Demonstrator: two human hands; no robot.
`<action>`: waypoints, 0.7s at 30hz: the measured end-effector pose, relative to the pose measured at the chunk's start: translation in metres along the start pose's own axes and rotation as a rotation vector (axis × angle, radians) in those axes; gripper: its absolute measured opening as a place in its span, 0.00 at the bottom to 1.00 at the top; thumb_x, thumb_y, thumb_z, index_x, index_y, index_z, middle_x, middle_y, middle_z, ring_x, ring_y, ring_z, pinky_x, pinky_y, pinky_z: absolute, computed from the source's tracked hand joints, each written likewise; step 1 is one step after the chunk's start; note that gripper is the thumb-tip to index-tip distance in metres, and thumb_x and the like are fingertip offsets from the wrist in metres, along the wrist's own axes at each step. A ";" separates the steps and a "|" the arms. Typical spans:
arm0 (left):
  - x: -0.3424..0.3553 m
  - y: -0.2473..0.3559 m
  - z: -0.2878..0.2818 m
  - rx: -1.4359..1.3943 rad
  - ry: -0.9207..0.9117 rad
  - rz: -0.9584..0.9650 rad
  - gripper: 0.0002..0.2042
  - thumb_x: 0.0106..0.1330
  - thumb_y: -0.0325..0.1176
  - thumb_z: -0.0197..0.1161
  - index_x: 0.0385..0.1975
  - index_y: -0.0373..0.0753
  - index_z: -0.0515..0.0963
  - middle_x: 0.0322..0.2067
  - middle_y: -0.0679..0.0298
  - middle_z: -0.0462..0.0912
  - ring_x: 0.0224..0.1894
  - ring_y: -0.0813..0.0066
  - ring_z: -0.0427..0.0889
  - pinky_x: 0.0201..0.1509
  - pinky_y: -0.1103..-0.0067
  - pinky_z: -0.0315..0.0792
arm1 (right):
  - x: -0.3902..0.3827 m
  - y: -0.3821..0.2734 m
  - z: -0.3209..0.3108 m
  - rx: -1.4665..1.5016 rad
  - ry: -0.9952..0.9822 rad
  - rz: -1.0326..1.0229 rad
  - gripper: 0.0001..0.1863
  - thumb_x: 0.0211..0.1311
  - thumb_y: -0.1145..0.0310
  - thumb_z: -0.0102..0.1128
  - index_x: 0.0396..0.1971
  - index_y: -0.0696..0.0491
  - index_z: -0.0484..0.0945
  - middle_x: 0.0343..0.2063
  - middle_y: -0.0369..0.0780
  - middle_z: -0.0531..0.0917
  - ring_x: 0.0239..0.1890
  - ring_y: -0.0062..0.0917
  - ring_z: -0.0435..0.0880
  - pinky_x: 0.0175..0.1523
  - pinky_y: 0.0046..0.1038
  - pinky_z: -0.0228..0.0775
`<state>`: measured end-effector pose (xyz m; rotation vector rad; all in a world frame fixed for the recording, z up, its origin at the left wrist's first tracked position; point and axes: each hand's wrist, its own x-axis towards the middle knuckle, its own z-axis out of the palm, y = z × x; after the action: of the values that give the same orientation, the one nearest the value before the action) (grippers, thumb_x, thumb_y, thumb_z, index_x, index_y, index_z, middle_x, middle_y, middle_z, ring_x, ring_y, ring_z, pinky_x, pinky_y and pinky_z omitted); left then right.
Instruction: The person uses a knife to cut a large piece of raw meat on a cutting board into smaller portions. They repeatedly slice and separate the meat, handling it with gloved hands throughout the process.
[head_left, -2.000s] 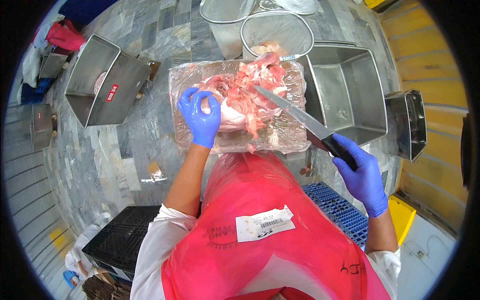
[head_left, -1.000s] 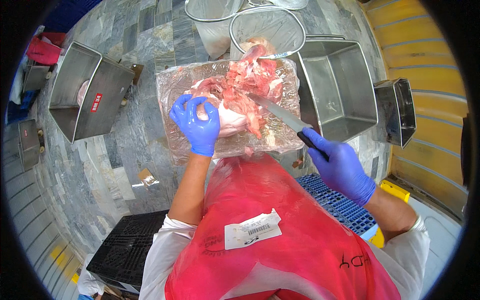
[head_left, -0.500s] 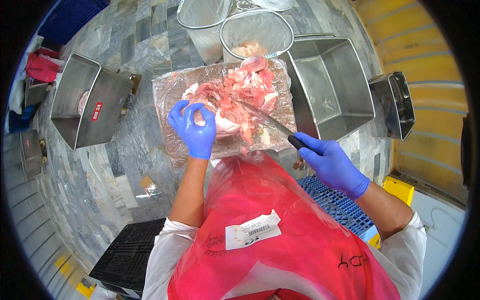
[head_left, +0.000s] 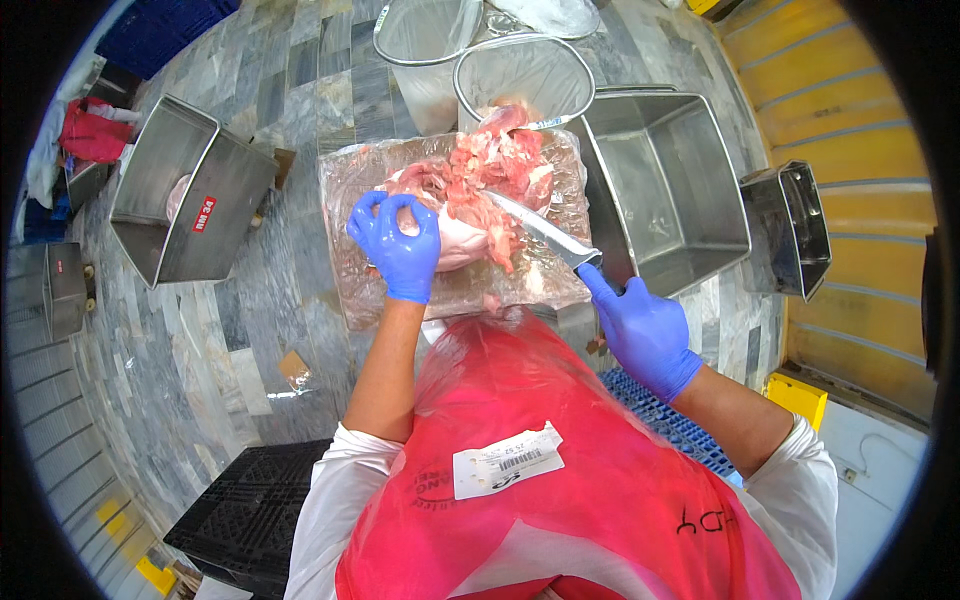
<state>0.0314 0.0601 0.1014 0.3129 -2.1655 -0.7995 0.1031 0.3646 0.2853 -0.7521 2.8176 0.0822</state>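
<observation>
A large piece of raw meat (head_left: 462,243), pink with pale fat, lies on a board wrapped in clear plastic (head_left: 355,300). My left hand (head_left: 398,248), in a blue glove, grips the meat's left side with curled fingers; thumb and forefinger form a ring, and the fingertips are partly hidden. In my blue-gloved right hand (head_left: 645,330) is a knife (head_left: 540,228), my forefinger stretched along its dark handle. Its broad blade points up and left, with the tip at the meat. More ragged red meat (head_left: 515,150) sits at the board's far side, and a small scrap (head_left: 491,302) near its front edge.
Beyond the board stand hoops with clear bags (head_left: 525,75). A deep steel tub (head_left: 680,190) is close on the right, with a smaller steel bin (head_left: 790,230) past it. Another steel tub (head_left: 190,200) stands left. A black pallet (head_left: 250,510) lies lower left, a blue one (head_left: 660,412) lower right.
My right hand has drawn slightly left and down, and the knife's blade now shows its broad face. My left hand stays on the meat. The whole view has shifted a little.
</observation>
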 end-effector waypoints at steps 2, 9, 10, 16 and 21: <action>0.002 -0.001 0.000 0.002 -0.001 0.002 0.07 0.54 0.31 0.71 0.32 0.45 0.82 0.45 0.54 0.77 0.52 0.51 0.75 0.59 0.57 0.66 | 0.009 -0.002 0.004 -0.010 -0.005 0.007 0.34 0.65 0.69 0.59 0.72 0.39 0.69 0.26 0.46 0.79 0.19 0.40 0.83 0.23 0.42 0.75; 0.005 -0.003 0.000 -0.031 -0.044 -0.003 0.07 0.55 0.30 0.70 0.32 0.45 0.82 0.44 0.54 0.77 0.52 0.51 0.75 0.59 0.57 0.66 | 0.043 -0.010 0.001 0.060 -0.025 0.070 0.29 0.71 0.62 0.61 0.72 0.34 0.71 0.25 0.45 0.80 0.23 0.42 0.84 0.29 0.43 0.77; 0.004 -0.004 -0.001 -0.029 -0.040 0.004 0.07 0.55 0.30 0.70 0.33 0.45 0.82 0.44 0.54 0.77 0.53 0.51 0.75 0.59 0.57 0.66 | 0.043 -0.006 -0.007 0.089 -0.027 0.040 0.28 0.71 0.61 0.61 0.71 0.35 0.72 0.26 0.45 0.81 0.23 0.42 0.84 0.29 0.43 0.77; 0.004 -0.006 -0.002 -0.069 -0.043 0.005 0.07 0.56 0.31 0.70 0.34 0.44 0.82 0.45 0.54 0.77 0.53 0.52 0.75 0.60 0.57 0.65 | 0.024 0.026 -0.092 0.056 -0.110 -0.020 0.25 0.68 0.63 0.62 0.64 0.34 0.79 0.25 0.45 0.81 0.24 0.41 0.84 0.31 0.44 0.76; 0.006 -0.004 -0.005 -0.079 -0.099 -0.013 0.08 0.56 0.28 0.71 0.35 0.43 0.83 0.48 0.54 0.77 0.55 0.51 0.75 0.62 0.60 0.67 | 0.021 0.019 -0.081 -0.008 -0.052 0.002 0.27 0.65 0.63 0.65 0.65 0.35 0.79 0.24 0.45 0.79 0.20 0.39 0.82 0.25 0.41 0.74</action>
<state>0.0315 0.0519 0.1045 0.2525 -2.2189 -0.9225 0.0597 0.3619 0.3597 -0.7385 2.7699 0.1112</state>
